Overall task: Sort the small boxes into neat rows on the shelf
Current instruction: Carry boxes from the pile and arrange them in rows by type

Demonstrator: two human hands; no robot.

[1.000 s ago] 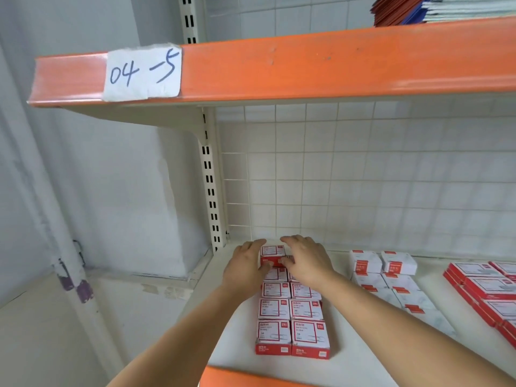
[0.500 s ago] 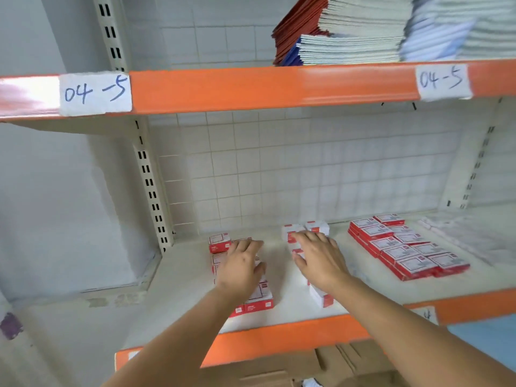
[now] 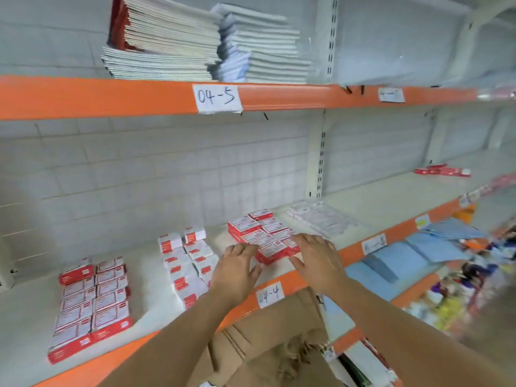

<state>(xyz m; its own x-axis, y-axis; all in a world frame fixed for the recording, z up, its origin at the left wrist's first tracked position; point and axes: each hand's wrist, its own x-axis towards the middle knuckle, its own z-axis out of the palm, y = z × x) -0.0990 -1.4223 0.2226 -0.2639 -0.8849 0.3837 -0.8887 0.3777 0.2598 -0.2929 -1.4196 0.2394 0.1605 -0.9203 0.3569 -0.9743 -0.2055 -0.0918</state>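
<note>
Handwritten labels read "04-5" (image 3: 217, 98) above and "04-4" (image 3: 269, 295) on the shelf (image 3: 28, 317) edge; left hand (image 3: 235, 272) and right hand (image 3: 317, 261), fingers spread, flank red boxes (image 3: 262, 236).

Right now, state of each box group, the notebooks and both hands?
left block of boxes: two neat rows
white-topped boxes: two rows, slightly uneven
red boxes: tight block, hands at its front
notebooks: stacked, upper shelf
left hand: open
right hand: open
</note>
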